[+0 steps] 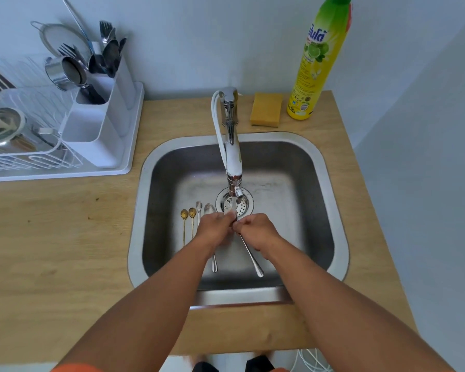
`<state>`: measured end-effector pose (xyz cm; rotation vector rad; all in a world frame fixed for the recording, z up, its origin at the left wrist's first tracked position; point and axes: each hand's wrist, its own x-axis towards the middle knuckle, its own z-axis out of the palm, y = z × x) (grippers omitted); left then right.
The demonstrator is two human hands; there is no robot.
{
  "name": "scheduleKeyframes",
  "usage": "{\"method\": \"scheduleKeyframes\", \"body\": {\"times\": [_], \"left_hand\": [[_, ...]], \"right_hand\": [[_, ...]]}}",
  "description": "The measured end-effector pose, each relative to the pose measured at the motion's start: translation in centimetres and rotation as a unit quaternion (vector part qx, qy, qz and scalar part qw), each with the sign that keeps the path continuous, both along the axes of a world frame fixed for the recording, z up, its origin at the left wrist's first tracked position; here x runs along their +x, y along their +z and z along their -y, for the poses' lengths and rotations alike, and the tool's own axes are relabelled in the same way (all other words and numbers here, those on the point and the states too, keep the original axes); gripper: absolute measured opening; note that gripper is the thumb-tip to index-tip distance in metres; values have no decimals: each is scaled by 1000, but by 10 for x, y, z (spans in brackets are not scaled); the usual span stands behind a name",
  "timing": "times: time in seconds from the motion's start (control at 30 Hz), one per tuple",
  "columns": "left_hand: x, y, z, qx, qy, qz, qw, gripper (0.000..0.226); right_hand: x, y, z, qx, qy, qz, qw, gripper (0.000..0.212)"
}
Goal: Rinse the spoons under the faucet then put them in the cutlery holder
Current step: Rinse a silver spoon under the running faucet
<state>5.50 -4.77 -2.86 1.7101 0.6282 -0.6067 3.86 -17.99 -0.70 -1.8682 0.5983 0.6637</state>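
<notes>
- Spoon (250,255) pinched at its neck in my right hand (255,232), handle trailing to 5 o'clock; bowl at 11 o'clock, under the faucet (232,157).
- My left hand (212,229) closed round that bowl.
- Four more spoons (196,218) on the sink (330,183) floor, 10 o'clock of my left hand.
- Cutlery holder (97,124) far off at 10 o'clock.

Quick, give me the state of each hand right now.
Left hand: closed on the bowl end of the silver spoon under the faucet.
Right hand: fingers pinched shut on the same spoon's neck.
</notes>
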Motion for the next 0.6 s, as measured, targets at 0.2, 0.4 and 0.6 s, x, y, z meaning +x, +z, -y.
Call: {"method": "scheduleKeyframes", "body": {"times": [0.2, 0.4, 0.6], "left_hand": [[-4, -2, 25, -33, 131, 0, 991, 32], [-4, 6, 36, -85, 210, -36, 973, 33], [-12, 3, 33, -148, 236, -46, 959, 24]], "right_hand": [[-9, 1, 3, -73, 25, 42, 996, 24], [-10, 4, 8, -59, 16, 47, 997, 22], [-10, 4, 8, -45, 9, 55, 997, 18]]}}
